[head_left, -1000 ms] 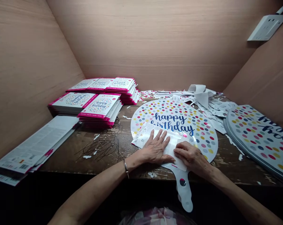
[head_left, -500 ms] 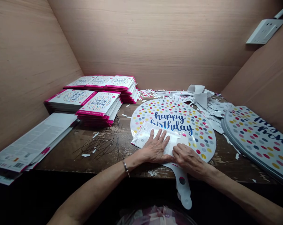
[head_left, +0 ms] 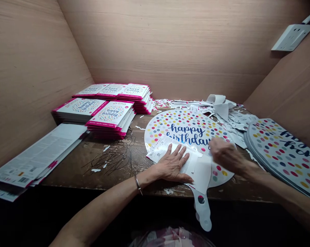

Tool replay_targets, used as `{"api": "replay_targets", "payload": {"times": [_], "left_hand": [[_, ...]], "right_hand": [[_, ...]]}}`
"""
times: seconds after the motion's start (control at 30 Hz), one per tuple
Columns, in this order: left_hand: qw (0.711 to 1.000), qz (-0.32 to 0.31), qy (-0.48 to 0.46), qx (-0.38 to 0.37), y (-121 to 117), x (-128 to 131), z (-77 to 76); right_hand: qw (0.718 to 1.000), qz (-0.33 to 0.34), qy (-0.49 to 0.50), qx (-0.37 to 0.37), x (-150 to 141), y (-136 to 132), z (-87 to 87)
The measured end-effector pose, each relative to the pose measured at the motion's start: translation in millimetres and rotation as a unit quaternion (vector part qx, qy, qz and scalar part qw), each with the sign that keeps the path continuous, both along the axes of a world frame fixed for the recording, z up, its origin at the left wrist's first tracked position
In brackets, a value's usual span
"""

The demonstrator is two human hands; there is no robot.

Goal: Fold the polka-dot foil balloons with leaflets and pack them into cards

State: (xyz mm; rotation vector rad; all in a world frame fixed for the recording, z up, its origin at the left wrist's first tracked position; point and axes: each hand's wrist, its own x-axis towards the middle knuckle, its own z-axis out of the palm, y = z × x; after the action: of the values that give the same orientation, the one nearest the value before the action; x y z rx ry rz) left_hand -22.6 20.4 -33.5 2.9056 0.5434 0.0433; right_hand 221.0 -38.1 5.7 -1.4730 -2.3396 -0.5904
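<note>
My left hand (head_left: 175, 164) lies flat, fingers spread, on a white printed paper packet (head_left: 158, 151) with small text and a barcode-like square. The packet's plain white flap (head_left: 203, 175) stands out to the right, past my thumb. Beneath the packet is a flat foil balloon (head_left: 182, 118), round, with coloured dots and "happy birthday" lettering. Its white tail (head_left: 205, 216) hangs over the table's front edge. My right hand (head_left: 225, 154) is closed above the balloon's right side and blurred by motion; whatever its fingers hold is hidden.
Stacked pink-and-white "happy birthday" packets (head_left: 110, 115) stand at the back left. Printed sleeves (head_left: 39, 156) lie in a pile on the left. More flat balloons (head_left: 281, 147) are stacked at right. Paper scraps (head_left: 219, 106) heap along the back wall, with a socket (head_left: 292, 37) above right.
My right hand has moved up and right, off the packet's edge, uncovering the white flap. My left hand stays pressed on the packet. The view has shifted slightly.
</note>
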Motion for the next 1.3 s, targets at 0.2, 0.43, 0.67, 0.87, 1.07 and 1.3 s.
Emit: {"api": "replay_targets", "payload": {"times": [0.2, 0.43, 0.67, 0.87, 1.07, 1.3], "left_hand": [[1.000, -0.026, 0.009, -0.013, 0.7, 11.8, 2.5], [1.000, -0.025, 0.002, 0.013, -12.1, 29.7, -1.8], [0.999, -0.027, 0.012, 0.037, -11.9, 28.4, -3.6], [0.999, -0.031, 0.009, 0.035, -12.4, 28.6, -3.2], [1.000, -0.018, -0.006, 0.016, -12.7, 28.9, -2.3], [1.000, -0.024, 0.003, 0.007, -12.1, 28.6, -0.6]], "right_hand": [[0.997, -0.031, 0.061, -0.032, 23.9, -58.6, 6.5], [0.993, 0.010, -0.001, -0.121, -51.0, -65.5, -29.6], [0.964, 0.062, -0.248, -0.075, -57.9, -60.7, -23.9], [0.941, 0.105, -0.315, -0.059, -59.4, -54.6, -7.1], [0.985, 0.003, -0.160, -0.057, -25.4, -38.9, -11.4], [0.981, 0.034, -0.080, -0.175, -35.3, -55.4, -17.0]]}}
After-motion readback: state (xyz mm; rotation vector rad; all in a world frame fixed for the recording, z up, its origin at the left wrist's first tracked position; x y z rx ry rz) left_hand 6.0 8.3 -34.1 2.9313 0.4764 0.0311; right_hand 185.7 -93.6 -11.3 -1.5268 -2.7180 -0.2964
